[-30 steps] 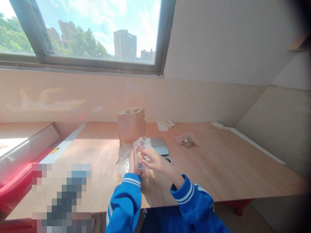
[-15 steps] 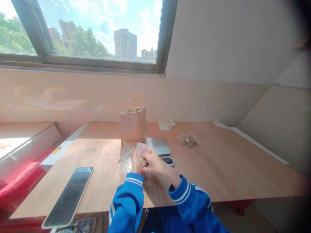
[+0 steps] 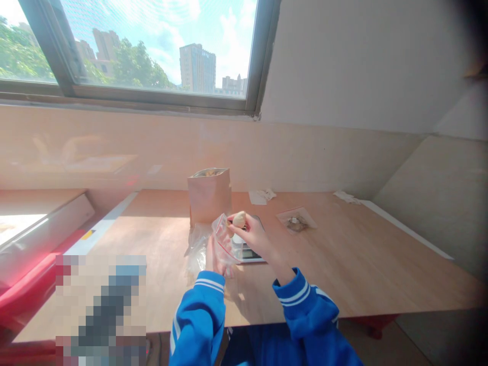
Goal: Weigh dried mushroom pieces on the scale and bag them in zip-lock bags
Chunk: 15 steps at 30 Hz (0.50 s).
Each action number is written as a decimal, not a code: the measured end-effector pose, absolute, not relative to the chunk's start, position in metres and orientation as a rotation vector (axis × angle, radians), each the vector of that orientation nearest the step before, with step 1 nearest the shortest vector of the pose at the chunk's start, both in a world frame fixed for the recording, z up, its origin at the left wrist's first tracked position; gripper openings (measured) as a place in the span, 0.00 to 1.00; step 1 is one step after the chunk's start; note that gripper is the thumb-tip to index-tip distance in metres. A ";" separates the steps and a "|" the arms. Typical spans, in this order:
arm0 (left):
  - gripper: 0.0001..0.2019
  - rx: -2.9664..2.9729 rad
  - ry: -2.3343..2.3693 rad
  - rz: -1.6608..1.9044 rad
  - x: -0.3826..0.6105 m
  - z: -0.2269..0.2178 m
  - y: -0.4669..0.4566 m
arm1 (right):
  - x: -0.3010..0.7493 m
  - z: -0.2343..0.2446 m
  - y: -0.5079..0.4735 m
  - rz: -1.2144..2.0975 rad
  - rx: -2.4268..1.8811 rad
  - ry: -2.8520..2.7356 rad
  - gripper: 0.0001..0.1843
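Observation:
Fingers curled round it, my left hand (image 3: 212, 258) holds a clear zip bag (image 3: 223, 239) with a red seal line, its mouth tilted to the right. Between the fingertips of my right hand (image 3: 254, 235) is a pale, roundish lump (image 3: 239, 219); its exact kind cannot be made out. The lump is just outside the bag's mouth, above a small white digital scale (image 3: 249, 255). My right hand and the bag cover part of the scale. A crumpled clear plastic bag (image 3: 198, 251) lies left of my left hand.
An open brown stand-up pouch (image 3: 209, 198) stands behind my hands. A flat zip bag with dark contents (image 3: 296, 222) lies to the right. Crumpled white tissue (image 3: 261, 196) is near the wall. A pixelated patch (image 3: 110, 305) covers the table's left front.
My right hand has moved up and away from the bag's mouth, with the pale lump now plainly in its fingers. The zip bag has opened out in my left hand.

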<state>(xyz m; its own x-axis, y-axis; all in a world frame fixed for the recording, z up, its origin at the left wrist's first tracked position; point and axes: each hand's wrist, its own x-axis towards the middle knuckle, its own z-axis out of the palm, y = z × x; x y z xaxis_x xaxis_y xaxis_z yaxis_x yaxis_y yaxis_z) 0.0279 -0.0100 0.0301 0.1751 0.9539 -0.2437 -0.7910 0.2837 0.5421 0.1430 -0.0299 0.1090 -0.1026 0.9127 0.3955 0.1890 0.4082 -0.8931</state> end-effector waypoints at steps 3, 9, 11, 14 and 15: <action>0.17 0.281 0.633 1.264 0.024 0.031 -0.014 | 0.138 0.138 -0.003 0.633 -0.955 -1.423 0.16; 0.19 0.273 0.682 1.257 0.025 0.029 -0.013 | 0.113 0.191 0.078 0.067 -0.827 -1.523 0.10; 0.19 0.303 0.691 1.263 0.024 0.025 -0.011 | 0.108 0.193 0.098 -0.017 -0.825 -1.640 0.10; 0.19 0.370 0.714 1.257 0.021 0.013 -0.007 | 0.106 0.184 0.110 -0.076 -0.886 -1.802 0.11; 0.20 0.398 0.722 1.249 0.020 0.009 -0.006 | 0.105 0.180 0.110 -0.094 -0.903 -1.848 0.11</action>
<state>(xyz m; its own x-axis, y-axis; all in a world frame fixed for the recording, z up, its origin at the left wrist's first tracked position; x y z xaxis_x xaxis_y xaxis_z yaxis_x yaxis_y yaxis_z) 0.0195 -0.0058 0.0089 0.1400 0.9510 -0.2756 -0.7137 0.2899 0.6376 0.1048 0.1097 0.1799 -0.1862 0.5374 0.8225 0.6184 0.7146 -0.3269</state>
